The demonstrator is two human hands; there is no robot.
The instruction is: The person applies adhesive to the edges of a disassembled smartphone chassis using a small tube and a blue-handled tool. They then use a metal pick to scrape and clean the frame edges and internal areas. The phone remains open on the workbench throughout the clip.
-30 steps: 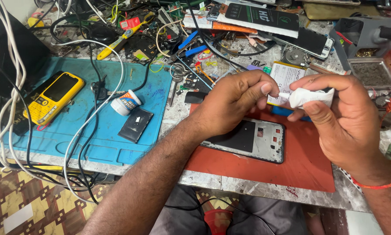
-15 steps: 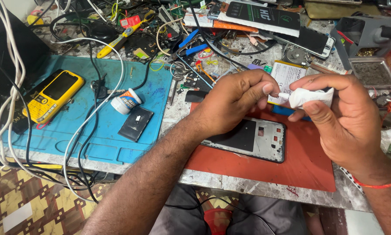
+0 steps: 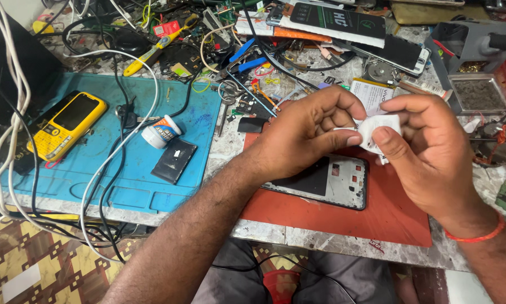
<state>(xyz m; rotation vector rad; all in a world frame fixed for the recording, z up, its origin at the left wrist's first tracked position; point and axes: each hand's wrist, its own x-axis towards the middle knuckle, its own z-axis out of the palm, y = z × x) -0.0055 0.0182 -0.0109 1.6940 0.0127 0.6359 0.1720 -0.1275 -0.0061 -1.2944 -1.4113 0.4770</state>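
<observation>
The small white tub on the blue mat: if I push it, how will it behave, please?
The small white tub lies tilted on its side on the blue mat, so it will probably roll, not slide. It looks small and plastic, so likely light and stiff. A dark flat part lies close below it and might stop it.

A white scrap shows above a red mat, a yellow phone lies on a blue mat, and the worktop is speckled grey marble.
</observation>
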